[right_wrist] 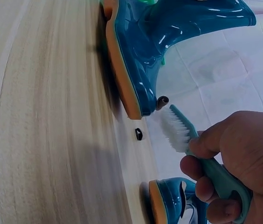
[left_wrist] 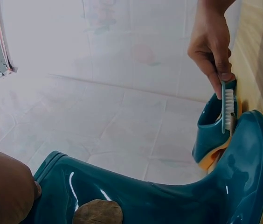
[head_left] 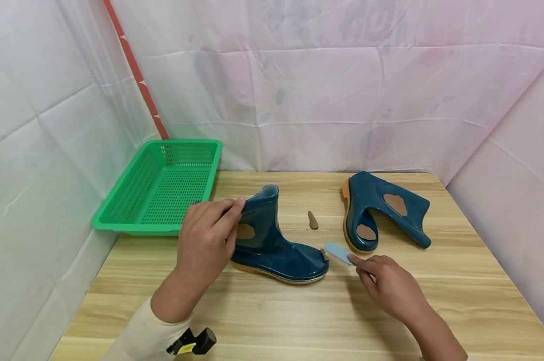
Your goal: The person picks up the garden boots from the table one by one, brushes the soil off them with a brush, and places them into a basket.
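Left sleeve (head_left: pixel 134 333): pale, just behind the left hand, with a black device (head_left: pixel 204 342) beside its cuff.
Left hand (head_left: pixel 206 238): fingers bent and thumb closed, pinching the top edge of the near boot's shaft.
Near boot (head_left: pixel 299 258): glossy dark blue-green, sole down under the left hand, toe towards the right hand; a brown patch (head_left: pixel 245 231) on its shaft sits beside the left fingers.
Right hand (head_left: pixel 391 286): curled round the brush handle, thumb along it.
Brush (head_left: pixel 337 252): light blue, white-bristled, reaching out ahead of the right hand to the boot's toe.
Brown roll (head_left: pixel 324 254): at the toe, just beyond the brush tip; whether they touch, I cannot tell.
Loose brown piece (head_left: pixel 313 220): on the wooden table (head_left: pixel 299 321), between the hands and farther out.
Second boot (head_left: pixel 375 188): beyond the right hand, with two brown patches.
Green basket (head_left: pixel 215 155): beyond the left hand, to its left.
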`<move>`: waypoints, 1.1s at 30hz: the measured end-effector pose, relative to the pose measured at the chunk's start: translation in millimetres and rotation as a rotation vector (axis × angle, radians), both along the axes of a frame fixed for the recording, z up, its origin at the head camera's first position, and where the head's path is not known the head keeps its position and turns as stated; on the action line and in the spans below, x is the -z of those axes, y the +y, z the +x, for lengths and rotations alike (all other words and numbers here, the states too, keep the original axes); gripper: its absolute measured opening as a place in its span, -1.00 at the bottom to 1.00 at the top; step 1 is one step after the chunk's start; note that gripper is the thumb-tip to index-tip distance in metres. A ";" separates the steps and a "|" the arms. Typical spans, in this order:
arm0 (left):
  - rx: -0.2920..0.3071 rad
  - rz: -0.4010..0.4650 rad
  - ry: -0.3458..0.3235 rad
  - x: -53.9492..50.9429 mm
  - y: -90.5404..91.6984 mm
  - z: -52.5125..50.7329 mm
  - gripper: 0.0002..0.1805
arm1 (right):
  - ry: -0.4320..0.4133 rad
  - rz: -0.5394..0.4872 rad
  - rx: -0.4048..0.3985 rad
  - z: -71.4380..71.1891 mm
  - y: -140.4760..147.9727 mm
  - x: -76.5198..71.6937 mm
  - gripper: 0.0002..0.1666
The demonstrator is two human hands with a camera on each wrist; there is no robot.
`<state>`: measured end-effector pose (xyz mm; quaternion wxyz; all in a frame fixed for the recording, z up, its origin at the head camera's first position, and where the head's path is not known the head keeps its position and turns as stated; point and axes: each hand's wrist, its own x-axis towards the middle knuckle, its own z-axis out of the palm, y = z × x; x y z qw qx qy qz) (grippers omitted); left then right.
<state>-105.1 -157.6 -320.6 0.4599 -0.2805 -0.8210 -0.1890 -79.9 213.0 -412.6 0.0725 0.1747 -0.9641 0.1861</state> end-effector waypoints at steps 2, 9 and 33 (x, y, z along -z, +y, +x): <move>0.002 0.000 0.002 0.3 0.1 -0.1 -0.75 | 0.002 0.012 0.007 0.0 1.1 -0.1 -0.54; -0.005 0.002 -0.008 1.4 -0.1 -0.1 -0.75 | -0.010 0.059 0.021 0.0 4.1 0.6 -0.53; -0.002 -0.285 -0.051 -21.3 -8.5 -4.3 -0.69 | 0.000 0.074 0.082 -0.1 11.0 3.5 -0.50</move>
